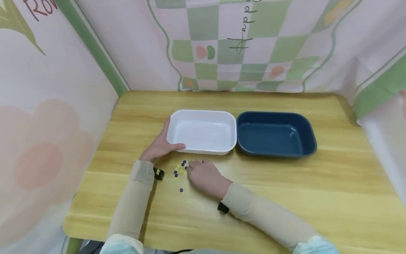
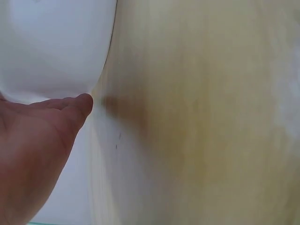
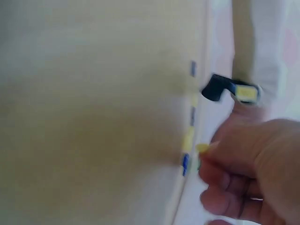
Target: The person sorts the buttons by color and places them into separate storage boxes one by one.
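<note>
A white rectangular basin [image 1: 203, 151] stands on the table. My left hand [image 1: 160, 144] rests against its front left corner, fingers along the left side and thumb at the front wall. The left wrist view shows the thumb straight against the white wall. In front of the basin lie several small round blue and yellow button-like pieces [image 1: 176, 172]. My right hand [image 1: 206, 178] is low over their right side. Between its thumb and forefinger, it pinches a yellow button-like piece [image 3: 202, 148], seen in the right wrist view.
A dark blue basin [image 1: 276, 154] stands right beside the white one. One blue piece [image 1: 181, 190] lies apart, nearer the front. The wooden table [image 1: 342, 169] meets a patterned cloth [image 1: 219, 77] behind and cloth at both sides.
</note>
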A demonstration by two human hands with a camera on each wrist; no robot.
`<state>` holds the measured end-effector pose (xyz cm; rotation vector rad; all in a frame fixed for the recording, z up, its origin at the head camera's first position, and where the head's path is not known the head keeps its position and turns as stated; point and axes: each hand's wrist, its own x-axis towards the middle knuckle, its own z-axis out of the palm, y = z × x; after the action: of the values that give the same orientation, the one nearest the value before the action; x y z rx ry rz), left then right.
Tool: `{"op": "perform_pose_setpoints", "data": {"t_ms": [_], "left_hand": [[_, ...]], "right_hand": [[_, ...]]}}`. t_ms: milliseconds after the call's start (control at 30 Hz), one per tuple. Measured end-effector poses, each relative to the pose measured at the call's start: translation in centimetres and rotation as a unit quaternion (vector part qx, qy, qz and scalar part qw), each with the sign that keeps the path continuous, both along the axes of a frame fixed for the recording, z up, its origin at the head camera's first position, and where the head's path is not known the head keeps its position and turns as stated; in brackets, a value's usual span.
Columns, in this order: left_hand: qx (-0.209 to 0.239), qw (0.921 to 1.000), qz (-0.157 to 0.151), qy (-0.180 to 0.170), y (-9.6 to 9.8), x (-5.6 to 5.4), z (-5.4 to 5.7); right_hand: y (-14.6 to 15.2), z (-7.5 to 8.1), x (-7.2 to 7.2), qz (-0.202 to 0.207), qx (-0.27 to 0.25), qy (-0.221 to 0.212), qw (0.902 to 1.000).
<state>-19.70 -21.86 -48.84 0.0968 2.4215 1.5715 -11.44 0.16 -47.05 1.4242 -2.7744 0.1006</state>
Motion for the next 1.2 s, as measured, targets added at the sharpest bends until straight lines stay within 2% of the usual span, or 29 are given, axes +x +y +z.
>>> {"op": "perform_pose_setpoints", "data": {"t_ms": [33,67,100,133,200,233,267,333,400,433,467,500,533,567,600,700,900,1000,1200], "left_hand": [[0.003,1.0000,0.001,0.002,0.0,0.0,0.1],[0.006,1.0000,0.000,0.004,0.0,0.1,0.1],[0.008,0.9999,-0.001,0.007,0.0,0.1,0.1],[0.011,0.9999,-0.002,0.008,0.0,0.1,0.1],[0.014,0.9999,-0.003,0.008,0.1,0.1,0.0],[0.013,0.9999,-0.004,0.006,0.1,0.1,0.0],[0.014,0.9999,-0.003,0.003,0.1,0.1,-0.1],[0.015,0.9999,0.001,-0.005,0.2,0.2,-0.1],[0.014,0.9998,0.003,-0.013,0.2,0.3,-0.1],[0.013,0.9998,0.003,-0.016,0.3,0.3,0.0],[0.015,0.9997,0.004,-0.020,0.3,0.3,0.0],[0.016,0.9996,0.004,-0.022,0.3,0.4,0.0],[0.016,0.9996,0.004,-0.023,0.3,0.4,0.0],[0.019,0.9995,0.003,-0.024,0.4,0.4,0.1],[0.021,0.9995,0.002,-0.025,0.4,0.4,0.1],[0.030,0.9992,-0.001,-0.024,0.5,0.4,0.2],[0.036,0.9991,-0.008,-0.019,0.7,0.4,0.4],[0.025,0.9995,-0.013,-0.011,0.7,0.4,0.5],[-0.002,1.0000,-0.003,-0.006,0.3,0.6,0.8]], "right_hand": [[0.3,0.4,-0.2,-0.018,-0.038,-0.042,0.9982],[0.7,0.8,-0.4,-0.036,-0.083,-0.089,0.9918],[1.2,1.3,-0.7,-0.055,-0.134,-0.144,0.9789],[1.7,1.8,-1.0,-0.075,-0.185,-0.197,0.9600],[2.9,2.7,-1.7,-0.119,-0.275,-0.279,0.9123],[3.5,3.0,-2.1,-0.143,-0.315,-0.302,0.8887],[4.1,3.3,-2.5,-0.170,-0.351,-0.327,0.8609],[5.4,3.9,-3.3,-0.227,-0.418,-0.368,0.7989],[6.5,4.4,-4.1,-0.268,-0.478,-0.399,0.7354],[7.0,4.6,-4.4,-0.282,-0.504,-0.415,0.7030],[7.4,4.8,-4.7,-0.293,-0.531,-0.433,0.6665],[7.8,4.9,-4.9,-0.295,-0.554,-0.445,0.6386],[8.1,5.0,-5.2,-0.292,-0.573,-0.455,0.6163],[8.4,5.1,-5.4,-0.290,-0.587,-0.462,0.5981],[8.6,5.1,-5.6,-0.288,-0.598,-0.467,0.5841],[9.1,5.2,-5.9,-0.284,-0.616,-0.475,0.5602],[9.5,5.4,-6.1,-0.295,-0.622,-0.486,0.5385],[9.6,5.4,-6.3,-0.298,-0.624,-0.490,0.5315],[9.3,5.8,-6.6,-0.301,-0.626,-0.488,0.5290]]}}
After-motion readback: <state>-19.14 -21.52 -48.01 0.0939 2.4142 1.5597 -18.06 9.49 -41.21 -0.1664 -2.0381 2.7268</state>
